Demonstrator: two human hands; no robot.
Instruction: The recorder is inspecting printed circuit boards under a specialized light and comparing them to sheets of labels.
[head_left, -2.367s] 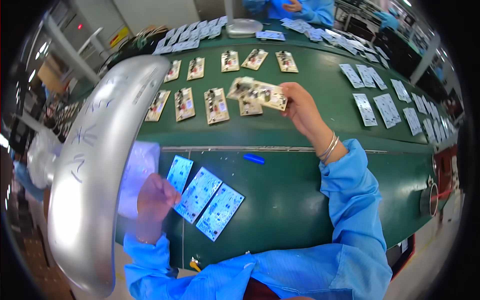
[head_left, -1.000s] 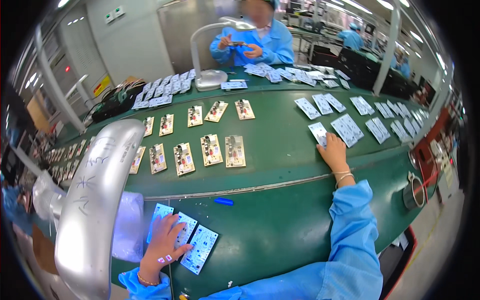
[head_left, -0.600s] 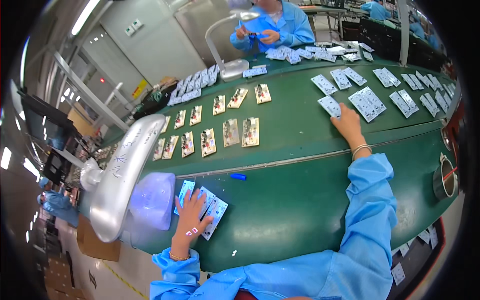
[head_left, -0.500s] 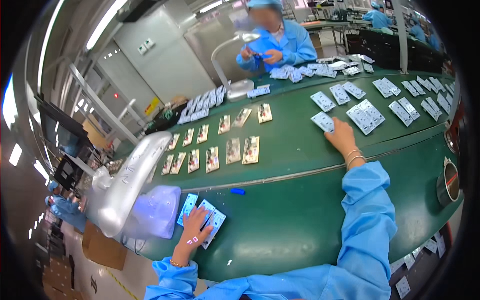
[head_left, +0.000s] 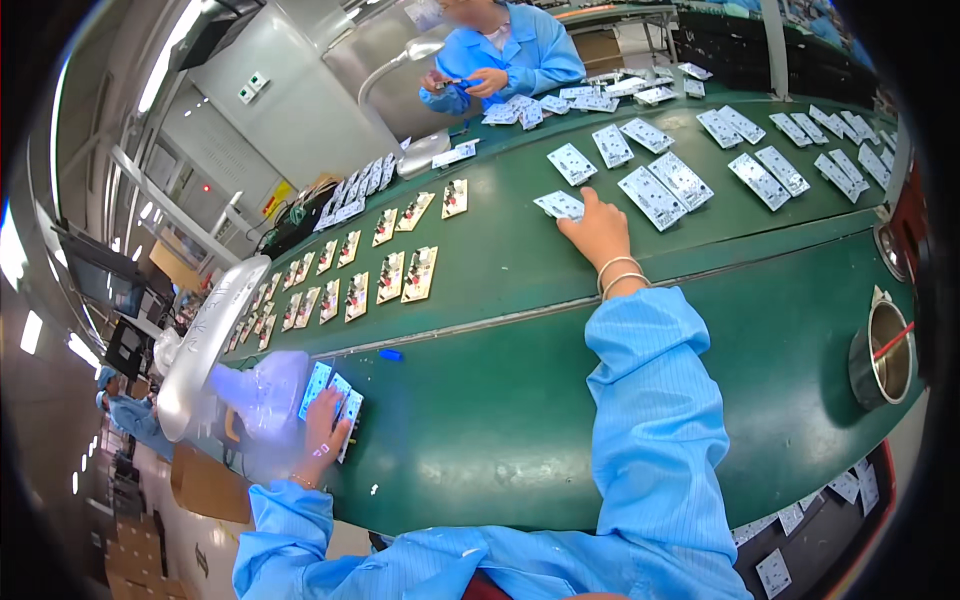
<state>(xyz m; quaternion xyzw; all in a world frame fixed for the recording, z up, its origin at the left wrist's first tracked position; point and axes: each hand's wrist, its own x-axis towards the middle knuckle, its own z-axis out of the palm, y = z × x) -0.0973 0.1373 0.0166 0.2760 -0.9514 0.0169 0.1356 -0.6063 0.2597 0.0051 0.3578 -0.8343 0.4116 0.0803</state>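
Observation:
My right hand (head_left: 600,238) reaches onto the far side of the green bench. Its thumb and fingers close on the near end of a white circuit board (head_left: 555,204), which looks slightly tilted. At the front left, my left hand (head_left: 322,432) rests with fingers stretched over a few white circuit boards (head_left: 350,408). One bluish-lit board (head_left: 315,387) lies beside those fingers, next to a purple-lit plastic bag (head_left: 275,395). Around my right hand lie more white boards, among them a pair (head_left: 665,192) just to its right.
Two rows of boards with mounted parts (head_left: 390,277) lie on the left. A lamp (head_left: 215,345) overhangs the left edge. A metal cup (head_left: 882,355) stands at the right; a small blue cap (head_left: 391,354) lies mid-left. Across the bench a person (head_left: 510,60) works beside piled boards.
My view has shifted right, so the bench appears further left. The board at my right hand has tilted and moved slightly. My left hand stays over the front boards.

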